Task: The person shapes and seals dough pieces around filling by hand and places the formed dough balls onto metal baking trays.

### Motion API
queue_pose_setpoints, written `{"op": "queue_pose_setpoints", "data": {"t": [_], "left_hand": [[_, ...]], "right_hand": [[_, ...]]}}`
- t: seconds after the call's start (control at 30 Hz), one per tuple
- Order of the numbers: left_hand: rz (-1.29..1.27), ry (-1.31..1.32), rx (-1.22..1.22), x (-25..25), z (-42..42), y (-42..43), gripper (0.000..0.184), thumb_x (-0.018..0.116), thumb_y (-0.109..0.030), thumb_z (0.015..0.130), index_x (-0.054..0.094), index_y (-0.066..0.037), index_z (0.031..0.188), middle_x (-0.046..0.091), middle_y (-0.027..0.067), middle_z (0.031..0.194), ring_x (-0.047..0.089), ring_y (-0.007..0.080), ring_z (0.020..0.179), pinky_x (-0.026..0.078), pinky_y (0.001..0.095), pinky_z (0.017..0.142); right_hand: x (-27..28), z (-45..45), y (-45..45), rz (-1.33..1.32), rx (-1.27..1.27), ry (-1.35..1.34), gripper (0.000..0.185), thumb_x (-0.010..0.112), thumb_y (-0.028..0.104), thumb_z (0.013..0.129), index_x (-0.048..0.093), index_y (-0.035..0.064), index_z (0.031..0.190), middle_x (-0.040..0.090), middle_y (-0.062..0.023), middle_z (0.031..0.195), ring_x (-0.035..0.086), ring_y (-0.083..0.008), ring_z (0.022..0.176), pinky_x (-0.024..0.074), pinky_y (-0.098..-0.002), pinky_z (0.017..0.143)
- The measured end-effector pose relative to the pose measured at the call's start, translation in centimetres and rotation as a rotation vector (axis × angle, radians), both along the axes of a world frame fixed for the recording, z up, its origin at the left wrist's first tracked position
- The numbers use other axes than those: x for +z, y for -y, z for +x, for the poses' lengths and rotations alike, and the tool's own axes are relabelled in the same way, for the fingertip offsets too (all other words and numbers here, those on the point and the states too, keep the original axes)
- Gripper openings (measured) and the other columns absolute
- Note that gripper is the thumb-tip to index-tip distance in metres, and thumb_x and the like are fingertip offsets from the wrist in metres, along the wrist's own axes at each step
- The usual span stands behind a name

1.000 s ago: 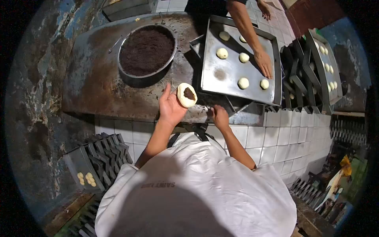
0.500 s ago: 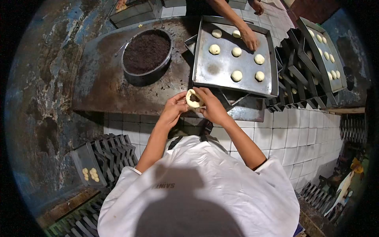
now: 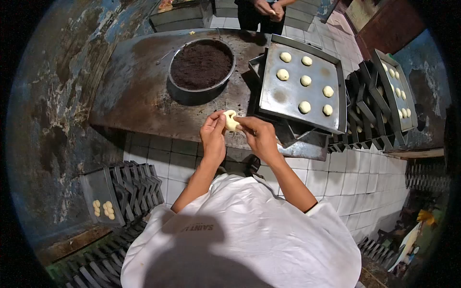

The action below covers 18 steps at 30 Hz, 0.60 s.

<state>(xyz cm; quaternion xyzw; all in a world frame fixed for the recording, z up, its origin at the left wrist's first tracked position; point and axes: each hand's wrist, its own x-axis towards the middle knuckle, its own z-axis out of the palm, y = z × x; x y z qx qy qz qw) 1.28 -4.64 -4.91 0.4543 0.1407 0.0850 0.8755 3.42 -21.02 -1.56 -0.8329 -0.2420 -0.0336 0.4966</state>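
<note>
A pale piece of dough is held between my two hands over the table's front edge, its sides folded up around a small opening. My left hand pinches its left side with thumb and fingers. From the right, my right hand presses its fingers on the dough's rim. Beyond the hands, a round metal bowl of dark crumbly filling sits on the worn table. To the right, a metal tray carries several round dough balls.
Across the table a co-worker's hands are together. Stacked trays stand at the right, the top one holding dough pieces. More stacked trays are at the lower left, with dough pieces.
My right hand has joined my left at the dough, whose open sides are now drawn up over the filling. The co-worker's arm has withdrawn from the tray, where another ball appears.
</note>
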Motion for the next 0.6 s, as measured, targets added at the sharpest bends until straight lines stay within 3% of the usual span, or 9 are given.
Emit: {"op": "queue_pose_setpoints", "data": {"t": [0.03,0.1,0.13,0.17,0.23,0.3,0.4,0.5,0.6], "left_hand": [[-0.009,0.003,0.005,0.6,-0.3,-0.4,0.03,0.061,-0.017,0.103,0.061,0.004,0.125,0.068,0.0133,0.121,0.064,0.0167,0.107,0.05,0.0281,0.095],[-0.098,0.101,-0.126,2.2,-0.9,-1.6,0.031,0.056,-0.021,0.106,0.065,0.004,0.122,0.065,0.0153,0.129,0.062,0.0185,0.115,0.047,0.0305,0.1],[-0.131,0.146,-0.176,2.7,-1.2,-2.1,0.033,0.053,-0.022,0.106,0.067,0.004,0.12,0.062,0.018,0.136,0.059,0.0205,0.122,0.044,0.0329,0.105],[-0.136,0.146,-0.177,3.1,-1.3,-2.5,0.033,0.053,-0.022,0.106,0.067,0.004,0.12,0.062,0.018,0.136,0.059,0.0205,0.122,0.044,0.0329,0.105],[-0.104,0.238,-0.218,3.5,-1.6,-3.4,0.031,0.056,-0.022,0.104,0.068,0.001,0.121,0.054,0.02,0.146,0.052,0.0267,0.132,0.037,0.0389,0.114],[-0.081,0.207,-0.216,3.0,-1.5,-4.8,0.028,0.059,-0.018,0.102,0.066,0.001,0.121,0.058,0.0198,0.141,0.055,0.026,0.13,0.04,0.0376,0.111],[-0.313,0.071,-0.094,2.1,-0.6,-6.4,0.02,0.061,-0.011,0.101,0.057,-0.001,0.117,0.068,0.0147,0.115,0.065,0.02,0.109,0.051,0.0334,0.096],[-0.287,0.015,-0.117,1.9,-0.2,-8.3,0.02,0.063,-0.017,0.101,0.059,-0.002,0.114,0.069,0.0151,0.112,0.067,0.0198,0.104,0.053,0.032,0.092],[-0.222,0.071,-0.171,2.1,-0.5,-8.7,0.025,0.061,-0.024,0.103,0.063,0.0,0.11,0.07,0.0161,0.115,0.068,0.0199,0.104,0.055,0.0318,0.092]], "right_hand": [[0.8,0.1,-0.8,-0.009,0.005,0.003,0.033,0.075,0.001,0.084,0.069,-0.0021,0.117,0.072,-0.0142,0.108,0.069,-0.018,0.089,0.0541,-0.029,0.082],[2.3,0.6,-2.7,0.114,-0.134,-0.1,0.03,0.078,0.009,0.079,0.072,0.0013,0.108,0.073,-0.016,0.103,0.071,-0.0312,0.091,0.0551,-0.037,0.084],[1.3,0.9,-3.6,0.248,-0.211,-0.181,0.03,0.081,0.013,0.08,0.072,-0.0001,0.105,0.073,-0.0132,0.091,0.069,-0.0243,0.083,0.0537,-0.0329,0.08],[1.3,0.9,-4.2,0.242,-0.213,-0.181,0.03,0.081,0.013,0.08,0.072,-0.0001,0.105,0.073,-0.0132,0.091,0.069,-0.0243,0.083,0.0537,-0.0329,0.08],[1.8,0.8,-5.4,0.391,-0.114,-0.537,0.027,0.08,0.015,0.083,0.072,-0.0027,0.102,0.072,-0.0126,0.093,0.068,-0.0194,0.084,0.0522,-0.0307,0.08],[2.8,0.0,-7.1,0.296,-0.156,-0.514,0.023,0.077,0.012,0.085,0.074,-0.0028,0.103,0.073,-0.0127,0.093,0.069,-0.0199,0.085,0.0524,-0.0304,0.08],[3.3,-1.5,-10.0,0.269,-0.198,-0.25,0.026,0.074,0.007,0.085,0.076,0.0035,0.111,0.073,-0.0112,0.102,0.071,-0.0233,0.089,0.0542,-0.0321,0.079],[4.0,-3.1,-11.7,0.077,-0.193,-0.09,0.029,0.077,0.008,0.085,0.074,0.0008,0.114,0.071,-0.0111,0.101,0.068,-0.017,0.088,0.054,-0.0297,0.077],[3.2,-3.0,-12.1,0.001,-0.287,-0.022,0.03,0.079,0.007,0.08,0.075,0.0045,0.11,0.07,-0.0121,0.103,0.068,-0.0235,0.09,0.0538,-0.0328,0.081]]}}
